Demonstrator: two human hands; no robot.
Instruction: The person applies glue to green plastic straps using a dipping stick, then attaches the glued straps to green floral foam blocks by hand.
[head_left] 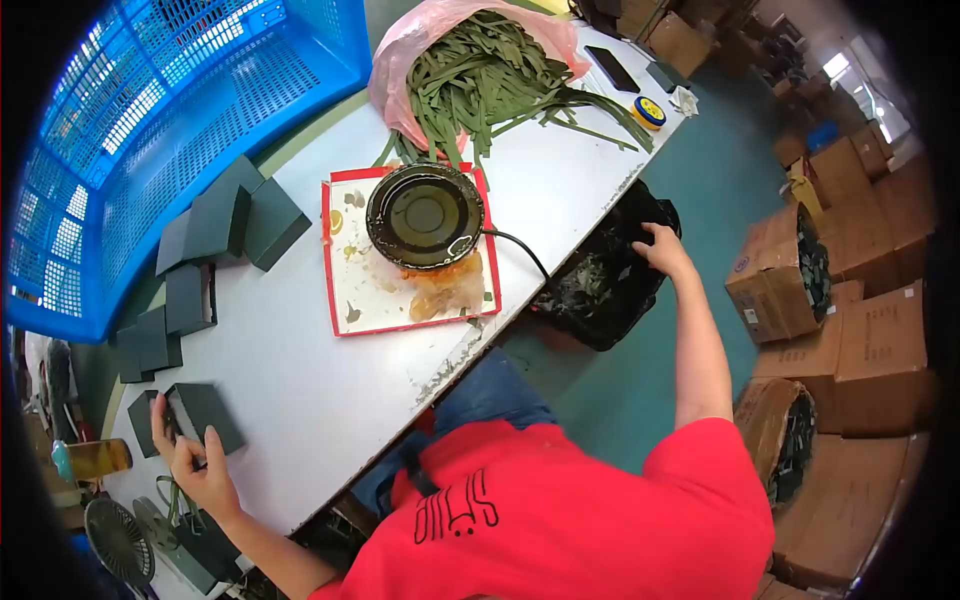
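At the lower left of the table my left hand is at a dark green open box, its fingers apart and reaching over the box's near side. Whether it grips the box is hard to tell. My right hand hangs past the table's edge over a black plastic bag, with fingers curved and slightly apart and nothing visible in them. A round black pot of dark liquid sits on a red-edged white tray. More dark green boxes lie to the left.
A pink bag of green strips stands at the far side, near a phone and a yellow-and-blue tape roll. A blue crate is at upper left. Cardboard boxes are stacked right. A black cable crosses the table edge.
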